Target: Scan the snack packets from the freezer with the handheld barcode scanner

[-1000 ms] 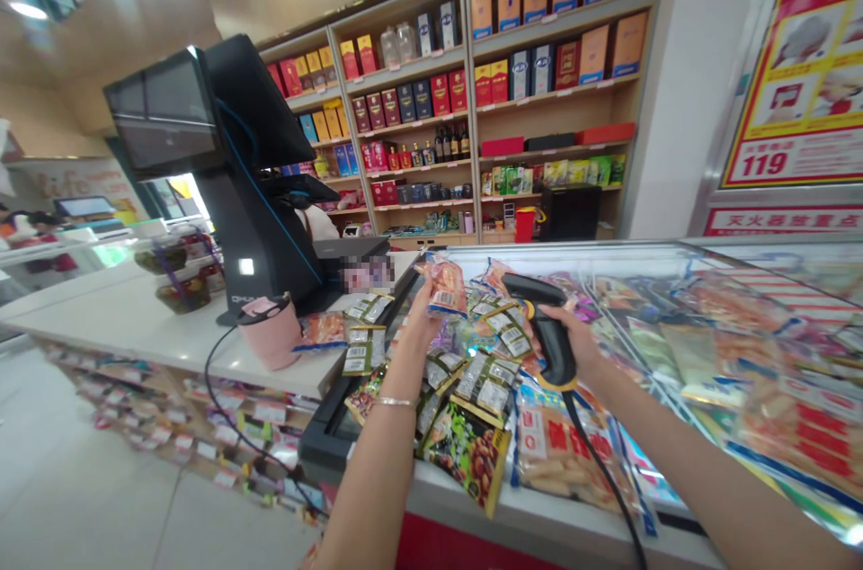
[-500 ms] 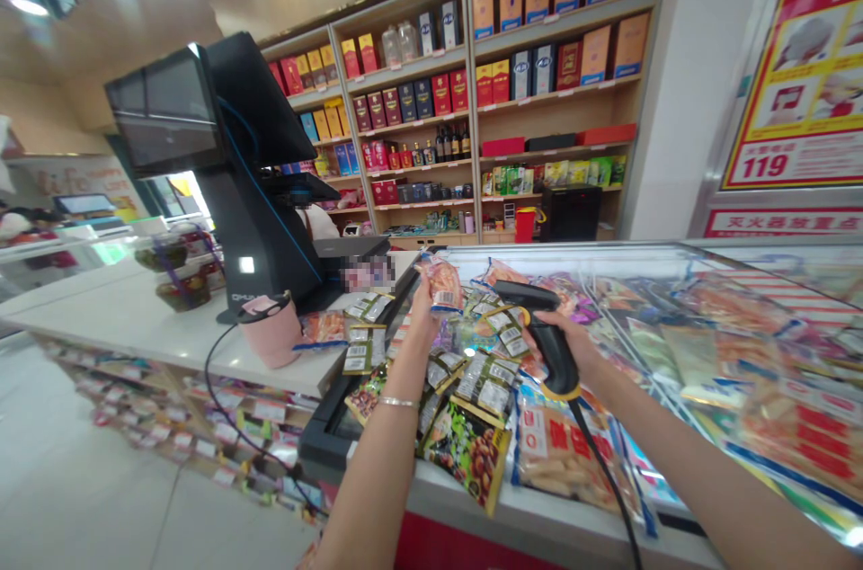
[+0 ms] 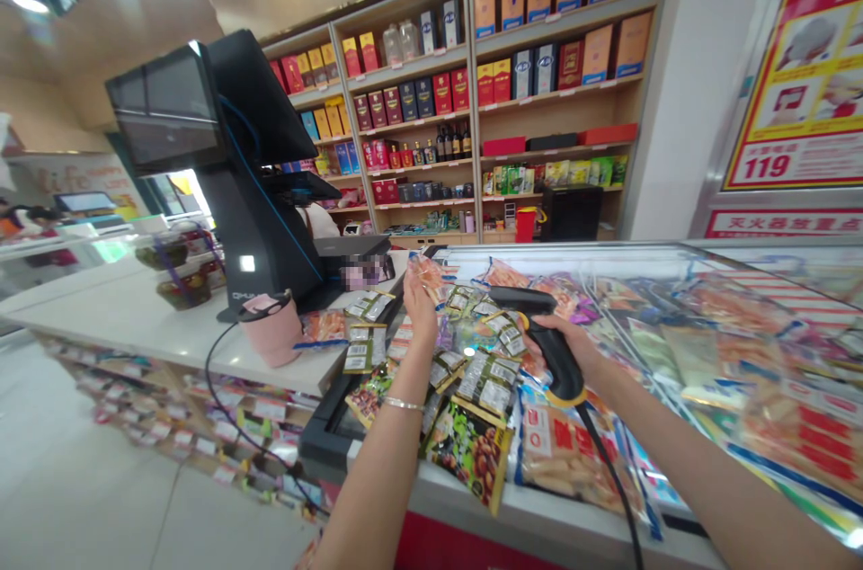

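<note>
My left hand (image 3: 419, 300) is closed on a small clear snack packet (image 3: 431, 275) with orange-brown contents, held above the left side of the glass-topped freezer (image 3: 532, 257). In my right hand (image 3: 566, 338) is a black and yellow barcode scanner (image 3: 556, 354), its head pointing left toward the packets and its cable hanging down. Several green-backed snack packets (image 3: 486, 383) lie between and below my hands. A packet with a nut picture (image 3: 468, 453) rests near the front edge, beside a larger clear bag with red print (image 3: 566, 449).
Left of the freezer, a white counter (image 3: 101, 291) carries a black checkout terminal (image 3: 262, 201), a pink cup (image 3: 271, 332) and stacked jars (image 3: 179, 269). A black cable (image 3: 209, 372) hangs off the counter. Shelves of boxes and bottles (image 3: 418, 102) stand behind.
My left hand has moved slightly left and turned with the snack packet, so the packet's barcode label no longer faces me. The scanner has shifted very little in my right hand.
</note>
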`<state>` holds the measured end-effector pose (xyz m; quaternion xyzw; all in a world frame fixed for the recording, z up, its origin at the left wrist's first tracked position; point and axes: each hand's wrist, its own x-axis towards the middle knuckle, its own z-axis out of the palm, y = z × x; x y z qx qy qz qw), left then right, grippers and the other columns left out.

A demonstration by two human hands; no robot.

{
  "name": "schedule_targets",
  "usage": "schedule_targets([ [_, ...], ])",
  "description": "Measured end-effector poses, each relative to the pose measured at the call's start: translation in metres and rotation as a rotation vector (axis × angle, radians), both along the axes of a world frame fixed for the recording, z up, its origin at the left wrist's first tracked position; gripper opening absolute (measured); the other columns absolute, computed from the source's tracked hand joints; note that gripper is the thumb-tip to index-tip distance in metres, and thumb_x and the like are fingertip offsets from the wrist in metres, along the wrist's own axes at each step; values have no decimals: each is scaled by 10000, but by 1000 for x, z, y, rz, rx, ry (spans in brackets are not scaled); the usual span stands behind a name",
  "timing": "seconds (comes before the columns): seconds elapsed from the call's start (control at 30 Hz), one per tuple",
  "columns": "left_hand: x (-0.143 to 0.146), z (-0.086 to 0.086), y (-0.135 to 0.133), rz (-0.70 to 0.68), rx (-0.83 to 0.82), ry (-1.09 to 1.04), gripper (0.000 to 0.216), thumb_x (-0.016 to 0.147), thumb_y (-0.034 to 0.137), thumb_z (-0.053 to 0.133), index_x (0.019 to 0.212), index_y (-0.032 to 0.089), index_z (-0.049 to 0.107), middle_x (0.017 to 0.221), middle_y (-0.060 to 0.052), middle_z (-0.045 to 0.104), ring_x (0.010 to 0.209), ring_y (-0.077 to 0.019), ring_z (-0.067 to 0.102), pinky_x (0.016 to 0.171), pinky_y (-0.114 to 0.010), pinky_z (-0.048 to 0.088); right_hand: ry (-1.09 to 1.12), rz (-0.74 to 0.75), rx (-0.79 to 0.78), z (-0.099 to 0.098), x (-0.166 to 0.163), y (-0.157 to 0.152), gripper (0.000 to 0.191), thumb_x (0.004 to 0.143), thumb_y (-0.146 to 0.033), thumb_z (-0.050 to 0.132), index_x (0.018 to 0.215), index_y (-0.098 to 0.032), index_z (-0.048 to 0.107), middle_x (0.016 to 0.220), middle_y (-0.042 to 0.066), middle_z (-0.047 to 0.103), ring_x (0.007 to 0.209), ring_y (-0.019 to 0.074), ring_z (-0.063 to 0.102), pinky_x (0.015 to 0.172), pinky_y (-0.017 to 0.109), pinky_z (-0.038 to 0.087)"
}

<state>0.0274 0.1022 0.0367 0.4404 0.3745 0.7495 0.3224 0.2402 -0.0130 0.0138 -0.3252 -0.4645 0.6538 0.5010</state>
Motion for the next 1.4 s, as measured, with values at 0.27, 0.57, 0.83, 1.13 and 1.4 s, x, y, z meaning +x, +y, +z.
schedule_targets([
  [0.27,0,-4,5,-5,28,-6,482,940,453,366,1282,156,531,1311,-108,569,1239,-200,505,1068,-305,354,50,-10,35,1,0,0,322,682,-461,653,779,-173,548,529,-9,488,392,114,438,380,216,405],
  [0.57,0,-9,8,-64,-3,-46,478,947,432,365,1311,160,511,1366,-94,525,1280,-201,469,1091,-316,338,99,-13,61,-1,3,1,309,706,-465,644,769,-184,533,544,-5,477,408,122,444,381,223,418],
  [0.83,-11,8,5,-72,109,-78,454,947,414,369,1290,162,528,1357,-82,537,1270,-177,481,1093,-298,339,156,4,210,26,2,-10,265,728,-435,610,775,-187,532,539,-8,440,411,120,385,326,206,372],
  [1.13,14,66,-51,-208,283,-64,497,914,485,423,1279,169,544,1324,-84,565,1271,-208,479,1091,-347,348,242,-123,376,79,42,-59,223,744,-415,550,822,-208,520,583,-33,312,436,113,294,337,199,346],
  [1.4,159,70,-178,-751,140,22,526,925,530,345,1314,221,518,1205,-68,646,1103,-220,607,996,-381,447,212,-548,441,108,144,-136,263,602,-386,626,753,-182,557,616,-34,225,463,101,240,343,227,335],
])
